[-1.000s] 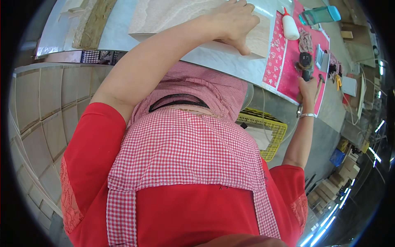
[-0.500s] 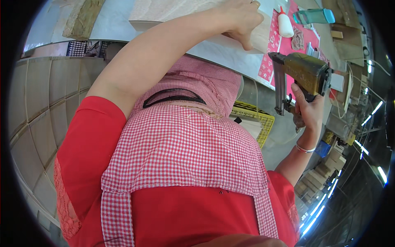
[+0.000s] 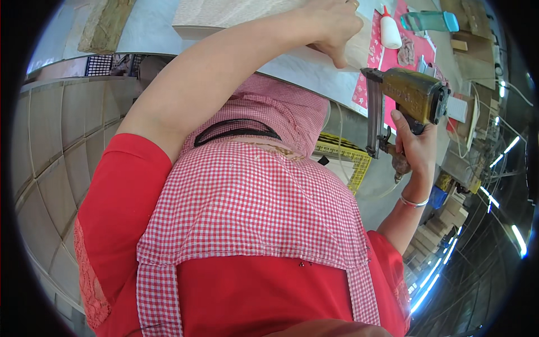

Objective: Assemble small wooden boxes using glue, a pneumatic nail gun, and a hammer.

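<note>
My left hand (image 3: pixel 336 27) is bent over the right end of a pale wood-grain board (image 3: pixel 247 12) at the table's near edge. Its thumb points down along the end and the fingers curl over the top, partly cut off by the picture's upper rim. In my right hand (image 3: pixel 416 147) is a brassy, worn air nail gun (image 3: pixel 412 92), gripped by its handle. The gun's nose tip sits right beside the board's right end; whether they touch I cannot tell. Its long dark magazine points down toward me.
On the table (image 3: pixel 289 70) to the right lie a white glue bottle (image 3: pixel 389 31) with a red tip, a teal bottle (image 3: pixel 429 21) and a crumpled cloth (image 3: pixel 406 52). A rough wood block (image 3: pixel 106 25) lies at left. Below stands a yellow crate (image 3: pixel 359 171).
The nail gun in my right hand has moved slightly left and tipped, bringing its nose closer to the board's end. My left hand keeps its hold on the board.
</note>
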{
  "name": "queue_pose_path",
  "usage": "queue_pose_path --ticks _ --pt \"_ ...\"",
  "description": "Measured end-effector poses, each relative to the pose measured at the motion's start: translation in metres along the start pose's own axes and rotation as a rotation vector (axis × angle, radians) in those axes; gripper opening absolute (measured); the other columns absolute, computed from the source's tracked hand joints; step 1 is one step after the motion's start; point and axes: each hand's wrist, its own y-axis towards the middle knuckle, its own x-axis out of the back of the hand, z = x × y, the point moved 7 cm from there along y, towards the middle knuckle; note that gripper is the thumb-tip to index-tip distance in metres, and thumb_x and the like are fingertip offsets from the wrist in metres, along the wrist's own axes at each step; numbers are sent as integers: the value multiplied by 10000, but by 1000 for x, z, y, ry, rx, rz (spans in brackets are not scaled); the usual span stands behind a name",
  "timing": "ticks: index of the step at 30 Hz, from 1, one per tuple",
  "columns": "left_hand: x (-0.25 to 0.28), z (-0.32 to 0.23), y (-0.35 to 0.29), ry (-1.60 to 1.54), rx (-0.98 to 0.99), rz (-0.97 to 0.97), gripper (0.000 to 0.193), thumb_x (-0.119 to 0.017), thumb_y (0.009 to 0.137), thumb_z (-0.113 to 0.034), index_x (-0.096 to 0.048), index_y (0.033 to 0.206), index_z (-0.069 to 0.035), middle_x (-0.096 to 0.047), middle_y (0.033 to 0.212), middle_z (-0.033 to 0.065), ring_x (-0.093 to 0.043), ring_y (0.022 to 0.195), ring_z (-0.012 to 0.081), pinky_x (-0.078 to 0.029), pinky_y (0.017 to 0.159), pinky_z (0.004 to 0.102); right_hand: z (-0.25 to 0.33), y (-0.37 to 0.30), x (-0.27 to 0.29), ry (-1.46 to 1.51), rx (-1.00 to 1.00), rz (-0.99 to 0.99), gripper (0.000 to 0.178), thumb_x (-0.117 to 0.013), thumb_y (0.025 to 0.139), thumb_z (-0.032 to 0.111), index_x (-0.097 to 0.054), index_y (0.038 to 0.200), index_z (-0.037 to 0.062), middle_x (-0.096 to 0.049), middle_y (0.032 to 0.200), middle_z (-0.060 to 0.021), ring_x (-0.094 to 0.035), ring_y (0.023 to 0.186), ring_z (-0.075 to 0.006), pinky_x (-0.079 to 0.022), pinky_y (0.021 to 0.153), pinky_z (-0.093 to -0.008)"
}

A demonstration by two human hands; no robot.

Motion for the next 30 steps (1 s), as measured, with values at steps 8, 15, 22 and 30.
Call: queue_pose_path --ticks 8,15,22,30 --pt "1 11 -11 -69 -33 -17 703 -843 577 -510 -688 1008 24 -577 1209 282 -494 1218 412 -412 1012 503 7 -2 -4 -76 -43 14 236 -754 890 239 -663 925 24 -520 568 41 -424 422 -40 -300 384 -231" --pt "47 129 -127 -409 -385 -237 818 -844 582 -523 -586 1111 45 -556 1210 279 -491 1223 416 -400 1030 498 11 -2 7 -97 51 -28 249 -759 882 237 -658 921 12 -534 577 30 -435 423 -45 -308 389 -231" --pt "39 112 -109 -67 165 180 697 -830 589 -435 -573 1040 31 -577 1071 245 -555 1092 398 -438 956 447 25 1 -13 -57 70 16 245 -762 880 227 -659 934 12 -553 596 22 -442 430 -45 -315 391 -231" --pt "34 91 -138 -132 -165 -562 586 -803 593 -349 -580 983 29 -573 1043 261 -551 1055 406 -434 918 499 38 5 -25 -43 107 72 265 -775 872 240 -665 956 15 -570 633 20 -451 445 -44 -327 395 -227"
